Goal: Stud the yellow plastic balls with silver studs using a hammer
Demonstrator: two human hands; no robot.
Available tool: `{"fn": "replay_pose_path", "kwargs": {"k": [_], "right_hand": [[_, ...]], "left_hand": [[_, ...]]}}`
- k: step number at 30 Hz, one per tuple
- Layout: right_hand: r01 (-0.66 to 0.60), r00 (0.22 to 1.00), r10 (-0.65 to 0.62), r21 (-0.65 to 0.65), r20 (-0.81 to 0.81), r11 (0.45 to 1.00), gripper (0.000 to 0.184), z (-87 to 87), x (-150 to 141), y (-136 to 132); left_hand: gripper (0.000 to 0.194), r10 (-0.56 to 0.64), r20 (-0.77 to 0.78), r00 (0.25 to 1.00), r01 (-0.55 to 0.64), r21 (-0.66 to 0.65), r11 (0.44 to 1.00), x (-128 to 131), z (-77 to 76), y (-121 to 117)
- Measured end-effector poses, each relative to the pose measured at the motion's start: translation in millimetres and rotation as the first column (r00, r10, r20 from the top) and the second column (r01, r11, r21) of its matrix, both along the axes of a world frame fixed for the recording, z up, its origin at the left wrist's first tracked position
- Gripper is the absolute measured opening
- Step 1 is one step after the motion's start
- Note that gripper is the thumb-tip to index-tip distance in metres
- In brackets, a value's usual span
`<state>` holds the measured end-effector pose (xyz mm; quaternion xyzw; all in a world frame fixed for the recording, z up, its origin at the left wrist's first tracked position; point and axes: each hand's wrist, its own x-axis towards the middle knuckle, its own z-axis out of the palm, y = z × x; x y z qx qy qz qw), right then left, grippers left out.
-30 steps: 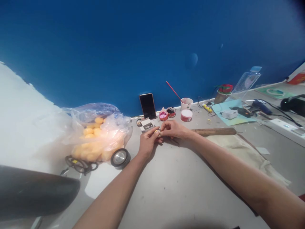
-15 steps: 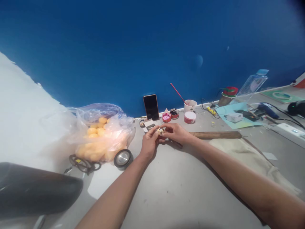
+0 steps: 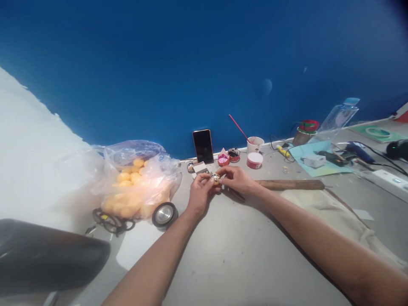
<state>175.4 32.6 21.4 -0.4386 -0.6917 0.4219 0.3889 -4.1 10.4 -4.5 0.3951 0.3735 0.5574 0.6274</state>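
Between the fingertips of both hands is a small, round, shiny gold-and-silver piece (image 3: 216,177), too small to name more exactly. My left hand (image 3: 200,193) pinches it from the left with thumb and fingers. From the right, my right hand (image 3: 237,180) grips it the same way. Just behind the left fingers stands a small open white box (image 3: 200,168) with metallic bits in it. A similar shiny round piece (image 3: 190,167) lies left of that box. Under the right hand, a dark thin tool (image 3: 236,195) shows only in part.
A phone (image 3: 203,145) leans on the blue wall. Red-rimmed tubs (image 3: 223,160) and a paper cup (image 3: 255,145) stand behind my hands. A wooden rod (image 3: 291,184) and cloth (image 3: 318,204) lie right; a bag of yellow balls (image 3: 137,182) and a black-rimmed metal disc (image 3: 165,215) sit left.
The shiny piece has turned slightly between my fingertips, and both hands have shifted very little. The whole view has moved slightly, so things appear a bit lower.
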Motion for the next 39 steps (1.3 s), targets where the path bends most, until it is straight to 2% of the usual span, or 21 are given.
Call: {"fn": "replay_pose_path", "kwargs": {"k": [5,8,11,13,17,22,29,34,39], "right_hand": [[-0.057,0.998,0.057,0.011,0.026,0.998,0.026,-2.8,3.0,1.6],[-0.082,0.994,0.074,0.101,0.085,0.992,0.032,-9.0,2.6,2.9],[-0.055,0.986,0.018,0.221,0.167,0.974,0.033,-13.2,0.6,2.4],[-0.039,0.982,-0.008,0.247,0.188,0.968,0.030,-13.4,-0.4,1.7],[-0.042,0.989,0.013,0.194,0.150,0.980,0.030,-9.8,-0.2,1.7],[-0.055,0.996,0.045,0.124,0.081,0.991,0.031,-7.6,0.9,2.2],[-0.096,0.986,0.060,0.234,0.158,0.967,0.030,-12.3,1.4,2.3],[-0.108,0.981,0.070,0.210,0.179,0.972,0.033,-10.7,1.7,1.7],[-0.109,0.985,0.076,0.213,0.157,0.971,0.030,-6.6,1.4,1.7]], "left_hand": [[0.057,0.017,-0.018,1.000,-0.017,-0.003,1.000,1.6,0.6,-1.6],[0.056,0.019,-0.039,0.999,-0.019,0.004,1.000,1.7,0.7,-2.7],[0.054,0.013,-0.052,0.999,-0.013,0.013,1.000,0.4,0.0,-2.0],[0.053,-0.005,-0.014,1.000,0.005,0.014,1.000,-0.9,-0.6,-0.4],[0.052,-0.036,0.072,0.997,0.036,-0.002,0.999,-3.2,-0.7,2.7],[0.052,-0.042,0.077,0.996,0.043,-0.011,0.999,-2.6,-0.4,2.7],[0.056,-0.031,-0.087,0.996,0.031,-0.007,1.000,0.2,0.5,0.3],[0.058,-0.001,-0.112,0.994,-0.001,-0.015,1.000,0.7,0.4,0.4],[0.060,-0.053,-0.101,0.994,0.050,-0.025,0.998,-0.1,3.4,-0.9]]}}
